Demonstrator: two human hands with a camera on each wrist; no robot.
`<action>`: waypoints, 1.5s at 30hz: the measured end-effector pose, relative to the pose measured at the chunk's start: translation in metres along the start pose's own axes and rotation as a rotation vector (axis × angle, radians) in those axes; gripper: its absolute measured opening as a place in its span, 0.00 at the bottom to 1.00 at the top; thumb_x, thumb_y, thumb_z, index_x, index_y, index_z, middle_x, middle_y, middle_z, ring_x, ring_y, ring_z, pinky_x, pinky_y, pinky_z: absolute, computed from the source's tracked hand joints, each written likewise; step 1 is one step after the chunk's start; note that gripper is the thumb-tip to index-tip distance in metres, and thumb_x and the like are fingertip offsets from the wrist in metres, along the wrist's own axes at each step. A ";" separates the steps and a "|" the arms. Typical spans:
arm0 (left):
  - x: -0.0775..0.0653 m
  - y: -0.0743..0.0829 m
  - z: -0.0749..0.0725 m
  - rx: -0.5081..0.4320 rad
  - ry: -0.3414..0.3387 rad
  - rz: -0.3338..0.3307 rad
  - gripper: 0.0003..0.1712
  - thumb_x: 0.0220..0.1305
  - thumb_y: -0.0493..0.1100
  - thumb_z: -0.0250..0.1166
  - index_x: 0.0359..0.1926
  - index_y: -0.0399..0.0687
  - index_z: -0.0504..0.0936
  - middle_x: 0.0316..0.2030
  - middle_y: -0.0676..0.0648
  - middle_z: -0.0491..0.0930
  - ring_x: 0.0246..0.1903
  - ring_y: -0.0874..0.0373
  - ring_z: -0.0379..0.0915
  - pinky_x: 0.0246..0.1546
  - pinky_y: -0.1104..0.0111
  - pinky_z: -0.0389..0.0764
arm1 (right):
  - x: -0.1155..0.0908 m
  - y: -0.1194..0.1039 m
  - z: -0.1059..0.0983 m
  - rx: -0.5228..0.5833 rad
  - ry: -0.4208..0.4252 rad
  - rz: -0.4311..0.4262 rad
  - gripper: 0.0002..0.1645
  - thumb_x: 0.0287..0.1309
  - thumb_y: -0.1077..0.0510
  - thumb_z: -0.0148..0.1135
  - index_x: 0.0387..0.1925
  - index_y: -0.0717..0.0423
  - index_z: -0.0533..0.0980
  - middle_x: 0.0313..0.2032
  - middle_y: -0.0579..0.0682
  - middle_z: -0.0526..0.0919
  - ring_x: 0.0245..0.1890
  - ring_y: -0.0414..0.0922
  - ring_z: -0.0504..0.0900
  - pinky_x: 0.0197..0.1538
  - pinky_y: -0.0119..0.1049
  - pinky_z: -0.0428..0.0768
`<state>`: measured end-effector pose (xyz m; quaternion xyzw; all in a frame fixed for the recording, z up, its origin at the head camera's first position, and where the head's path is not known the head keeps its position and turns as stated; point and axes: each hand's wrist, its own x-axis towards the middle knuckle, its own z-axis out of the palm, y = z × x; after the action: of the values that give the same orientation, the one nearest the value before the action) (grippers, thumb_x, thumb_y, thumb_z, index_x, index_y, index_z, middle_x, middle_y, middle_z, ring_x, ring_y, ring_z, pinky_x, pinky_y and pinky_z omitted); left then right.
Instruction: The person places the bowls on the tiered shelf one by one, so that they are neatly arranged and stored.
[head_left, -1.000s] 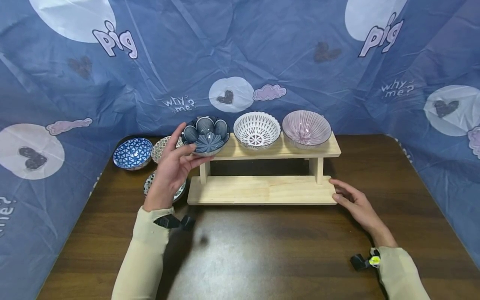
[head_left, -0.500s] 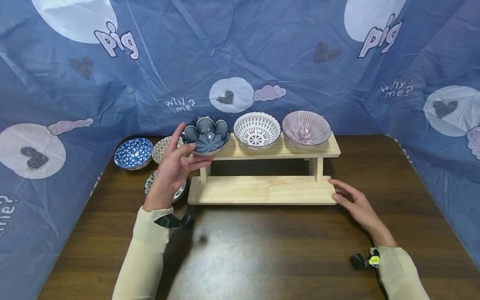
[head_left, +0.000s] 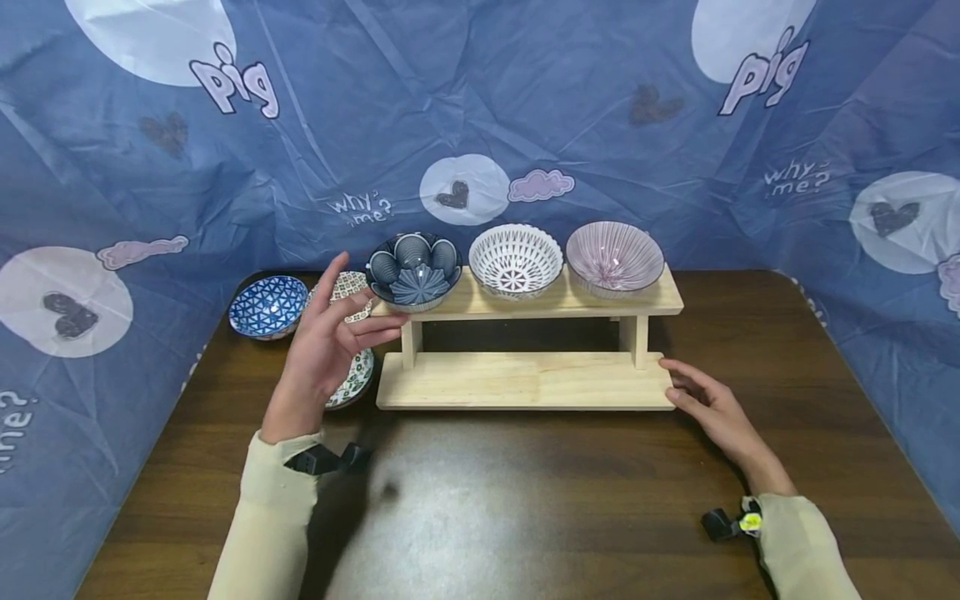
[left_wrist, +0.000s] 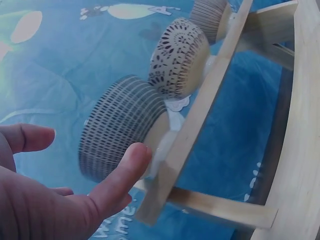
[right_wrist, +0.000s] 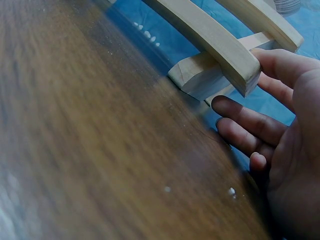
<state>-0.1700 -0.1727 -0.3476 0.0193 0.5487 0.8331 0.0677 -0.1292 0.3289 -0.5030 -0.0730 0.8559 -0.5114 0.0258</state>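
Observation:
At the left end of the upper shelf of a two-tier wooden stand sits a dark blue bowl with a petal pattern. My left hand is just left of this bowl, fingers spread and holding nothing. In the left wrist view, the thumb overlaps the bowl's dashed outer wall. A white bowl with dark marks and a pale purple striped bowl stand along the same shelf. My right hand touches the right end of the lower shelf with its fingertips, the lower fingers loosely bent.
Left of the stand, on the brown table, are a blue and white bowl, a lattice-patterned bowl and a green floral bowl. My left hand partly hides the last two. A blue printed cloth hangs behind.
My left hand has let go of the dark blue bowl and drawn back to the left, its fingers spreading. The bowl stays on the upper shelf. My right hand has not moved.

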 end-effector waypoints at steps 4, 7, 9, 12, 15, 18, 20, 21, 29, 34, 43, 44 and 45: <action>-0.011 0.006 -0.004 0.016 0.010 0.022 0.39 0.74 0.33 0.43 0.80 0.61 0.44 0.64 0.37 0.60 0.36 0.51 0.89 0.43 0.62 0.90 | 0.000 0.000 0.000 -0.002 0.001 0.002 0.29 0.74 0.52 0.53 0.71 0.56 0.66 0.61 0.16 0.65 0.53 0.20 0.71 0.52 0.17 0.71; -0.020 0.010 -0.010 0.025 0.005 0.041 0.38 0.75 0.34 0.44 0.80 0.58 0.44 0.61 0.40 0.64 0.37 0.51 0.89 0.43 0.62 0.90 | 0.000 0.000 0.000 -0.002 0.002 0.002 0.29 0.74 0.52 0.53 0.71 0.56 0.66 0.61 0.15 0.65 0.53 0.20 0.71 0.52 0.17 0.70; -0.025 0.012 -0.014 0.021 0.000 0.053 0.38 0.75 0.33 0.44 0.80 0.57 0.44 0.60 0.41 0.65 0.38 0.50 0.89 0.43 0.61 0.90 | 0.000 0.000 0.000 -0.003 0.003 0.001 0.29 0.74 0.53 0.53 0.71 0.56 0.66 0.60 0.15 0.65 0.53 0.20 0.71 0.52 0.17 0.70; -0.033 0.015 -0.022 0.011 -0.011 0.075 0.38 0.75 0.33 0.44 0.80 0.56 0.43 0.60 0.42 0.68 0.39 0.49 0.89 0.43 0.60 0.90 | -0.001 0.000 0.001 -0.006 0.003 0.002 0.29 0.74 0.53 0.53 0.71 0.56 0.66 0.61 0.16 0.65 0.53 0.20 0.71 0.52 0.18 0.70; -0.039 0.018 -0.030 -0.001 -0.018 0.098 0.39 0.75 0.32 0.45 0.80 0.54 0.43 0.59 0.45 0.71 0.39 0.49 0.89 0.44 0.59 0.90 | -0.001 0.000 0.001 -0.010 0.004 0.009 0.29 0.74 0.52 0.54 0.71 0.55 0.66 0.60 0.16 0.65 0.53 0.20 0.71 0.51 0.18 0.71; -0.045 0.018 -0.038 -0.005 -0.022 0.111 0.39 0.75 0.31 0.45 0.80 0.53 0.42 0.57 0.46 0.74 0.40 0.49 0.89 0.44 0.59 0.90 | -0.001 0.000 0.001 -0.013 0.004 0.014 0.29 0.73 0.52 0.54 0.71 0.55 0.66 0.60 0.16 0.66 0.52 0.20 0.72 0.51 0.18 0.71; -0.049 0.018 -0.045 -0.010 -0.023 0.112 0.39 0.75 0.31 0.44 0.80 0.52 0.42 0.57 0.47 0.75 0.40 0.48 0.89 0.43 0.59 0.90 | -0.001 0.000 0.001 -0.013 0.004 0.013 0.29 0.74 0.52 0.54 0.71 0.55 0.66 0.60 0.16 0.66 0.53 0.20 0.71 0.51 0.18 0.71; -0.051 0.018 -0.048 -0.010 -0.021 0.111 0.38 0.75 0.31 0.44 0.80 0.51 0.42 0.57 0.47 0.76 0.40 0.48 0.89 0.43 0.59 0.90 | -0.001 0.000 0.001 -0.012 0.003 0.010 0.29 0.74 0.52 0.54 0.71 0.55 0.66 0.60 0.16 0.66 0.53 0.20 0.71 0.51 0.18 0.71; -0.067 0.013 -0.080 -0.016 -0.036 0.113 0.36 0.76 0.31 0.42 0.79 0.49 0.43 0.56 0.47 0.77 0.41 0.46 0.89 0.43 0.58 0.90 | -0.001 0.000 0.000 -0.011 0.009 -0.006 0.28 0.73 0.53 0.54 0.71 0.56 0.67 0.59 0.15 0.66 0.53 0.20 0.71 0.51 0.17 0.71; -0.076 0.008 -0.099 -0.069 -0.086 0.126 0.32 0.76 0.29 0.38 0.76 0.49 0.45 0.55 0.45 0.79 0.41 0.43 0.88 0.43 0.57 0.90 | -0.002 0.001 0.000 0.011 0.009 -0.031 0.28 0.73 0.55 0.54 0.71 0.57 0.66 0.60 0.18 0.68 0.52 0.20 0.73 0.49 0.17 0.74; -0.087 -0.001 -0.121 -0.054 -0.078 0.109 0.28 0.77 0.29 0.36 0.72 0.52 0.52 0.53 0.47 0.81 0.41 0.43 0.88 0.41 0.57 0.91 | -0.002 0.000 0.000 0.013 0.012 -0.028 0.28 0.73 0.55 0.54 0.71 0.58 0.66 0.60 0.18 0.68 0.52 0.20 0.73 0.49 0.16 0.74; -0.089 -0.002 -0.122 -0.056 -0.078 0.109 0.28 0.77 0.29 0.36 0.72 0.52 0.52 0.52 0.47 0.81 0.40 0.43 0.88 0.40 0.57 0.91 | -0.002 -0.001 0.000 0.008 0.011 -0.027 0.28 0.73 0.55 0.54 0.71 0.58 0.66 0.59 0.16 0.67 0.52 0.20 0.73 0.49 0.16 0.74; -0.090 -0.003 -0.124 -0.063 -0.079 0.110 0.27 0.77 0.29 0.36 0.71 0.52 0.53 0.52 0.46 0.81 0.40 0.43 0.88 0.40 0.57 0.91 | -0.002 -0.001 0.000 0.004 0.011 -0.027 0.28 0.73 0.55 0.54 0.71 0.58 0.66 0.59 0.16 0.67 0.52 0.20 0.73 0.49 0.16 0.74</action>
<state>-0.0939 -0.2965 -0.3962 0.0802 0.5174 0.8509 0.0439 -0.1274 0.3285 -0.5026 -0.0819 0.8539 -0.5138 0.0141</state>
